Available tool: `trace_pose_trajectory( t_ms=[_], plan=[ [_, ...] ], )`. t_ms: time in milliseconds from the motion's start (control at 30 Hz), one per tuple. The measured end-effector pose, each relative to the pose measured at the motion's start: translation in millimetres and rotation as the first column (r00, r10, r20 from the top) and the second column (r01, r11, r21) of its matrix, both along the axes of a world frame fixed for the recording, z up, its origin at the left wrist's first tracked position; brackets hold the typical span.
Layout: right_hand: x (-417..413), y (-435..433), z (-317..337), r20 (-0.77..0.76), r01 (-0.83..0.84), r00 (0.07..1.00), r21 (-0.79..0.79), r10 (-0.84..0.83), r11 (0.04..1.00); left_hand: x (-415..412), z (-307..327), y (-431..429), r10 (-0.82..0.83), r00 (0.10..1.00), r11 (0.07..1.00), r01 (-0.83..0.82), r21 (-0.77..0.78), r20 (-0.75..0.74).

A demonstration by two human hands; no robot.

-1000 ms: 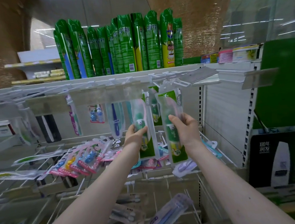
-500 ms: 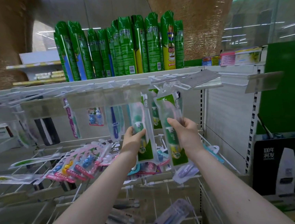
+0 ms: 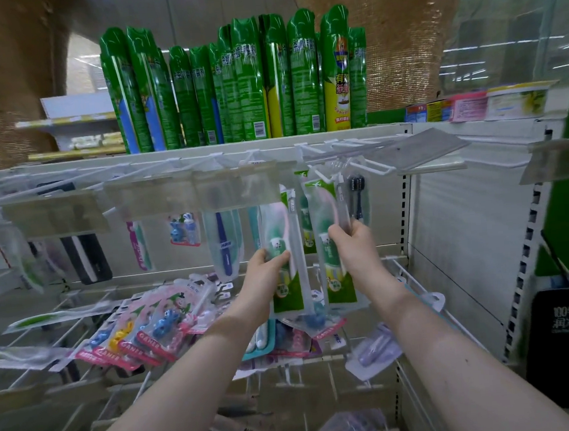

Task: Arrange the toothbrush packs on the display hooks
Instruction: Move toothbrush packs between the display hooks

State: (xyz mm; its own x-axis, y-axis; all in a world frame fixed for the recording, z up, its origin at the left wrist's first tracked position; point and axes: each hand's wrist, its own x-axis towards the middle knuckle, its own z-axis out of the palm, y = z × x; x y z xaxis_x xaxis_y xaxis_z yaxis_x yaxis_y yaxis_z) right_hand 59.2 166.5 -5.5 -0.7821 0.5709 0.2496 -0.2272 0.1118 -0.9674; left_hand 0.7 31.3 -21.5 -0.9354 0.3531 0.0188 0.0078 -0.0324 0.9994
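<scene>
Two green-and-clear toothbrush packs hang from the top row of white display hooks. My left hand grips the left pack at its middle. My right hand grips the right pack, fingers curled round its right edge. A pack with black brush heads hangs just behind the right pack. More packs hang to the left: a blue one and a pink-handled one.
Tall green spray cans stand on the shelf above. Children's toothbrush packs lie slanted on the lower hooks. Clear price-tag flaps stick out in front of the hooks. A white pegboard side wall closes the right.
Both hands have stayed on the same two packs and moved slightly upward; the camera has come closer to the shelf. The right hand has slid higher on its pack.
</scene>
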Motion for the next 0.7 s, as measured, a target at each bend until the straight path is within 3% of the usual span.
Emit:
trace_pose_trajectory(
  t_ms=[267, 700],
  plan=[
    [-40, 14, 3, 0.064, 0.065, 0.996, 0.066, -0.069, 0.996, -19, 1, 4, 0.009, 0.998, 0.999, -0.012, -0.053, -0.058],
    [-65, 21, 6, 0.041, 0.175, 0.983, 0.118, -0.181, 0.978, -31, -4, 7, -0.021, 0.997, 0.999, 0.018, -0.044, -0.069]
  ],
)
